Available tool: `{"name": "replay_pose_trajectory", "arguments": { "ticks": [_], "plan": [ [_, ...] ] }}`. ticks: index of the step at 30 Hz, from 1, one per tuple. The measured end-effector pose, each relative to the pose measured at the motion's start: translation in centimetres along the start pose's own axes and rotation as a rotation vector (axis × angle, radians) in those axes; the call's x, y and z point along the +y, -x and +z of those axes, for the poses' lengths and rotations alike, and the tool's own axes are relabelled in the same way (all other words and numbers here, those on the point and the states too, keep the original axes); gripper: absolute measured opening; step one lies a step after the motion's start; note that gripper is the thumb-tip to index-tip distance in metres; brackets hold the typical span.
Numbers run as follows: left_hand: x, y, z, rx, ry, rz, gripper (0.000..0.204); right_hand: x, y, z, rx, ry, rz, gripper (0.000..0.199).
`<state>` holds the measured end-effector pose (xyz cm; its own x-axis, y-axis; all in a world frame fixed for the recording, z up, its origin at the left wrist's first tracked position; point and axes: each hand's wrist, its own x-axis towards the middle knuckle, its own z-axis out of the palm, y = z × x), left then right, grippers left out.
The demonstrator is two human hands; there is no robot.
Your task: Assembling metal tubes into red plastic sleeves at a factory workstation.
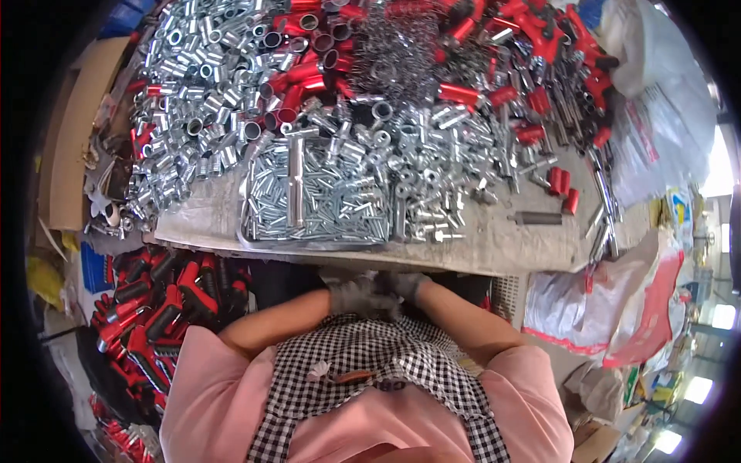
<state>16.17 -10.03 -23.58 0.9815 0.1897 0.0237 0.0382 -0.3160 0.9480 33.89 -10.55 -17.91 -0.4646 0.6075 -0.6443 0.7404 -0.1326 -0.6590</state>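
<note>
My left hand (350, 298) and my right hand (404, 286), both in dark grey gloves, meet in front of my checked apron (332, 347), just below the table's front edge. They overlap, and their fingers are hidden in shadow, so I cannot see whether anything is between them. Straight ahead, on the table, a clear tray (315, 244) holds many small metal pins. A shiny metal tube (296, 181) lies across those pins. Right of the tray, small metal fittings (436, 220) are heaped close to the edge.
Silver sleeves (208, 100) cover the table's left half. Red tubes (461, 94), curly metal shavings (394, 58) and red-black tool bodies (540, 35) lie farther back. Red-black handles (166, 309) fill the space at lower left. A white-and-red sack (602, 309) stands at right, a cardboard flap (85, 139) at far left.
</note>
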Motion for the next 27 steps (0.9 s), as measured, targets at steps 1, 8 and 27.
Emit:
{"name": "replay_pose_trajectory", "arguments": {
  "ticks": [1, 8, 27],
  "plan": [
    [1.9, -0.2, -1.0, -0.027, -0.003, 0.015, 0.032, -1.3, 1.8, -0.2, 0.007, 0.268, 0.016, 0.048],
    [-0.9, -1.3, -0.8, 0.782, -0.111, -0.134, 0.044, -1.0, 16.3, 2.7, 0.25, 0.8, -0.29, 0.049],
    [19.9, -7.5, -3.4, 0.574, 0.094, 0.022, 0.046, 10.8, 29.6, 12.3, 0.791, -1.674, -0.454, 0.084]
  ]
}}
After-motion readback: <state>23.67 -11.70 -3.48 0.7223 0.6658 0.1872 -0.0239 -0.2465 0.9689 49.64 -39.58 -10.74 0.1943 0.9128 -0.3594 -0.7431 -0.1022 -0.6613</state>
